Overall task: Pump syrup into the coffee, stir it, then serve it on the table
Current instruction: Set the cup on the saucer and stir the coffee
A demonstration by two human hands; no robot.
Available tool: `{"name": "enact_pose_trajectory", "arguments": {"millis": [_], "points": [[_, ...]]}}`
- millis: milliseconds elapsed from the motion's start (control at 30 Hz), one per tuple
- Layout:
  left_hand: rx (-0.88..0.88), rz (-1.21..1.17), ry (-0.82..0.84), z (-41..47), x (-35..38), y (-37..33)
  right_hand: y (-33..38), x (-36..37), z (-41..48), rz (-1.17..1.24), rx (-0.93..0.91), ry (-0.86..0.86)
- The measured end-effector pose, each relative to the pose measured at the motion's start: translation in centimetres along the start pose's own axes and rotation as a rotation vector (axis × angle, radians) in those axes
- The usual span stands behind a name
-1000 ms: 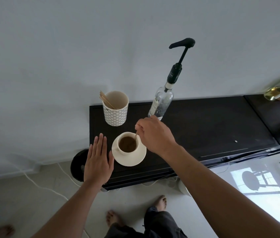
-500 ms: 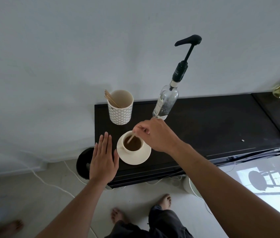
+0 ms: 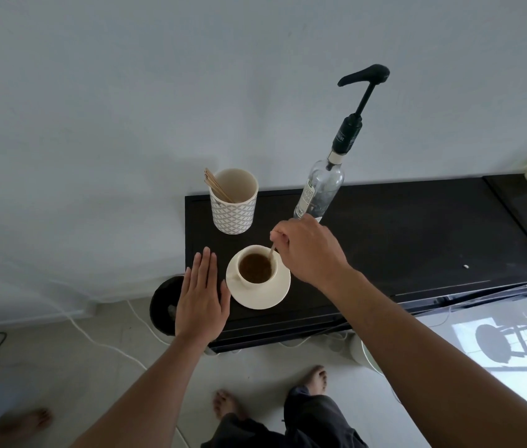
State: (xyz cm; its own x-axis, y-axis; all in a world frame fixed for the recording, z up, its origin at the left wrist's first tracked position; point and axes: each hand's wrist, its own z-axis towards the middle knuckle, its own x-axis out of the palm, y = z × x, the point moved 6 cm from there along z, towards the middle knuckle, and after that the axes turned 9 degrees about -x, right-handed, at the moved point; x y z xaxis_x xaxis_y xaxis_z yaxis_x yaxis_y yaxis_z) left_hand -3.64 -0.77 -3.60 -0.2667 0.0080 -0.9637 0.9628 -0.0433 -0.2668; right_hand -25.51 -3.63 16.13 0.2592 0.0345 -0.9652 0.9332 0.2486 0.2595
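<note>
Just right of frame centre, the right hand pinches a thin wooden stir stick in a narrow grip, its lower end dipped into the coffee at the right side of a cream cup that sits on a matching saucer on the black counter. The left hand lies flat with a wide grip, fingers straight, just left of the saucer. Behind them stand a patterned cup of sticks and, to its right, a clear syrup bottle with a black pump.
</note>
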Motion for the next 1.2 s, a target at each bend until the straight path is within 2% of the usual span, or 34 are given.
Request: {"name": "enact_pose_trajectory", "arguments": {"millis": [67,133,200,300,400,500,667,767,867,933,1033,1100,1200], "points": [[-0.001,-0.006,-0.002,0.0,0.0,0.0,0.5,0.2,0.1,0.137,-0.032,0.018],[-0.002,-0.008,-0.001,0.0,0.0,0.0,1.1,0.6,-0.1,0.288,-0.056,0.107],[-0.002,-0.008,0.004,0.0,0.1,0.0,1.0,0.8,-0.4,0.246,-0.035,0.13],[-0.006,-0.009,0.006,0.1,0.1,0.0,0.1,0.4,-0.4,0.045,0.031,0.028],[-0.003,-0.007,0.006,0.1,0.1,0.1,0.6,0.6,-0.3,0.174,0.001,0.029],[0.0,-0.01,0.003,0.1,0.3,0.1,1.5,1.5,-0.5,0.319,-0.066,0.166],[0.003,-0.005,-0.002,0.1,0.4,0.1,0.2,1.1,-0.1,0.009,0.024,0.066],[0.001,-0.01,0.004,0.0,0.3,0.1,1.2,1.2,0.2,0.128,-0.02,0.072],[0.001,-0.011,0.008,0.1,0.3,0.1,2.3,1.7,0.0,0.282,-0.075,0.197],[0.0,-0.013,0.007,0.1,0.4,0.1,1.9,1.8,0.0,0.111,-0.044,0.209],[-0.001,-0.012,0.003,0.1,0.3,0.1,1.1,0.9,0.5,-0.103,0.019,0.082],[0.001,-0.015,-0.001,0.1,0.3,0.1,1.4,0.6,0.7,-0.041,-0.011,0.043],[0.002,-0.021,0.0,0.0,0.2,0.1,2.9,1.2,0.4,0.193,-0.145,0.202]]}}
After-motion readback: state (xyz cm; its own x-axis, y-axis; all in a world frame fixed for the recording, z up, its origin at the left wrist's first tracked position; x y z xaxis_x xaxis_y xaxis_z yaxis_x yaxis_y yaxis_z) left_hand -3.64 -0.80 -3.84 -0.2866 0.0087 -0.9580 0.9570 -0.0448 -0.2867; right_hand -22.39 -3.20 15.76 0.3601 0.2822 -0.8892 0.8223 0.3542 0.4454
